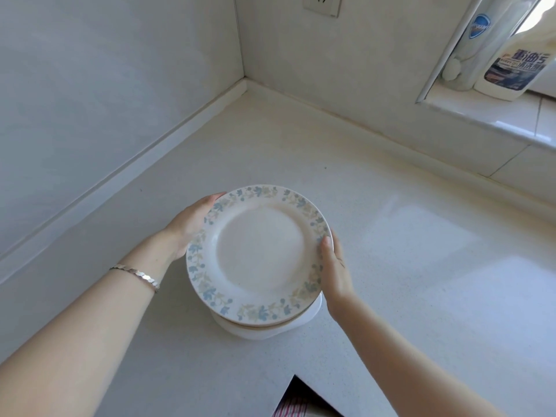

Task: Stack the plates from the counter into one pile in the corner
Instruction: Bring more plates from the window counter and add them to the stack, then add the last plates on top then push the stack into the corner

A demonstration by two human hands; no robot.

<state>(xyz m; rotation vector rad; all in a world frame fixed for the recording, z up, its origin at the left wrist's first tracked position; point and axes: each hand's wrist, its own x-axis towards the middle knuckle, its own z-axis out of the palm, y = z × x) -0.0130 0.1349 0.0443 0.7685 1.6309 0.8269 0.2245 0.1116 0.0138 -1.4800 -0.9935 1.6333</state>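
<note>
A pile of plates (pixel 258 251) is in front of me over the white counter (pixel 406 236). The top plate is cream with a blue and beige flower border. A plain white plate (pixel 264 331) shows beneath it at the near edge. My left hand (pixel 189 224) grips the pile's left rim, with a silver bracelet on the wrist. My right hand (pixel 335 266) grips the right rim, thumb on the flowered border. Whether the pile rests on the counter or is lifted, I cannot tell. The wall corner (pixel 245 82) lies farther back.
White walls meet at the corner, with a raised strip along the counter's back edges. A wall socket (pixel 322 4) sits high on the far wall. Two cleaner bottles (pixel 511 55) stand on a window ledge at the upper right. The counter's near edge has a notch (pixel 304 398).
</note>
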